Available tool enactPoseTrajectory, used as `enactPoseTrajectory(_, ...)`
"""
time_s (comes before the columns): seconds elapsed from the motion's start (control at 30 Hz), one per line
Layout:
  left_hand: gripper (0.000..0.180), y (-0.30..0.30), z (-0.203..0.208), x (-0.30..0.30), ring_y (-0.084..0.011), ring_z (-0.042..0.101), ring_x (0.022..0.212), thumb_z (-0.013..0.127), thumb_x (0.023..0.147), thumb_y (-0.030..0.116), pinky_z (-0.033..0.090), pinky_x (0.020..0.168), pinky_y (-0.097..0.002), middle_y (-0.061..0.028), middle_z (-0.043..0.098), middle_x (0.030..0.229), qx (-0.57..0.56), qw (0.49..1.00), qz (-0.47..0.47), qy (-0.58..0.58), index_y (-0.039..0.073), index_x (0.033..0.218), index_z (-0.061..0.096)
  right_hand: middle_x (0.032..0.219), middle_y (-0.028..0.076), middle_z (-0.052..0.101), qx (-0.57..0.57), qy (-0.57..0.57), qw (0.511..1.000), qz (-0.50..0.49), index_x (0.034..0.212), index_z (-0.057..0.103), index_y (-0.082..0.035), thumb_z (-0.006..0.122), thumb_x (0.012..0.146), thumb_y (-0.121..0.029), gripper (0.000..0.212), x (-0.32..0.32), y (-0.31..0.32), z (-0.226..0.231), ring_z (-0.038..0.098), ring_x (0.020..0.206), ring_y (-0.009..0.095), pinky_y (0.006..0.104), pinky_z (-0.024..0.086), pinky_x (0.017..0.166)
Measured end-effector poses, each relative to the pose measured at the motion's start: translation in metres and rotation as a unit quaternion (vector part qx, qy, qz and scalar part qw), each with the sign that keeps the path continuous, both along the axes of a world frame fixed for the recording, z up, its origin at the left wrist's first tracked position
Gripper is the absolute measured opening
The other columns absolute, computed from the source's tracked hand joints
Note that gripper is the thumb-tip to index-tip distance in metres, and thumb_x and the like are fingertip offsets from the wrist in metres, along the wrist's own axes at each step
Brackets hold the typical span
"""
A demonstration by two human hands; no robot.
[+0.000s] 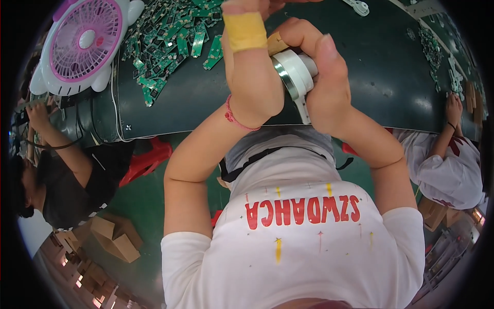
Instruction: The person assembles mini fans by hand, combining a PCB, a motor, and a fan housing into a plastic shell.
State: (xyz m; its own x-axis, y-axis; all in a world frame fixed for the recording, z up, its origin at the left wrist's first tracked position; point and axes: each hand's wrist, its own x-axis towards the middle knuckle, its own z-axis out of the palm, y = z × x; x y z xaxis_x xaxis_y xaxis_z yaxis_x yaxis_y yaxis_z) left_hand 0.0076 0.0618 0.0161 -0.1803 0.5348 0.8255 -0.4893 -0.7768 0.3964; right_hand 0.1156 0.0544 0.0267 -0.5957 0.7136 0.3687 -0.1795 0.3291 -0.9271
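A small white device (297,72) with a round, silver-rimmed head and a narrow white stem is held tilted above the table's near edge. My right hand (332,82) is closed around its far and right sides, thumb up, with tan tape on one finger. Against the silver rim lies the heel of my left hand (256,77). Wide yellow tape wraps part of that hand, and a red bracelet circles its wrist. The left fingers run toward the picture's upper edge and are mostly cut off, so their grip is hidden.
Many green circuit boards (170,44) lie heaped on the dark table (381,77) at the left. Beyond them stands a pink-and-white fan (87,38), with cables near it. Co-workers sit at both sides, and a red stool (146,162) and cardboard boxes (116,239) are on the left floor.
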Motion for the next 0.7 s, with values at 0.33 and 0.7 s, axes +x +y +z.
enactPoseTrajectory(0.33,0.07,-0.01,0.014,0.007,-0.0147,0.049,0.088,0.011,0.089,0.059,0.035,0.085,-0.0283,-0.0133,0.055,0.104,-0.03,0.996,-0.078,-0.03,0.005,0.125,0.039,0.078,0.013,0.052,0.265,0.057,0.962,-0.045,0.081,0.054,-0.001,0.043,0.082,-0.011,0.014,0.0,0.017,-0.001,0.051,0.069,0.023,0.0292,0.042,0.063)
enactPoseTrajectory(0.7,0.068,-0.026,0.024,0.035,-0.0158,0.047,0.093,0.011,0.091,0.053,0.032,0.087,-0.0282,-0.0089,0.053,0.099,-0.366,0.882,0.289,0.072,0.001,0.125,0.041,0.074,0.015,0.048,0.237,-0.03,0.969,-0.058,0.08,0.05,0.001,0.038,0.09,-0.023,0.029,0.006,0.021,-0.001,0.048,0.063,0.029,0.0333,0.039,0.058)
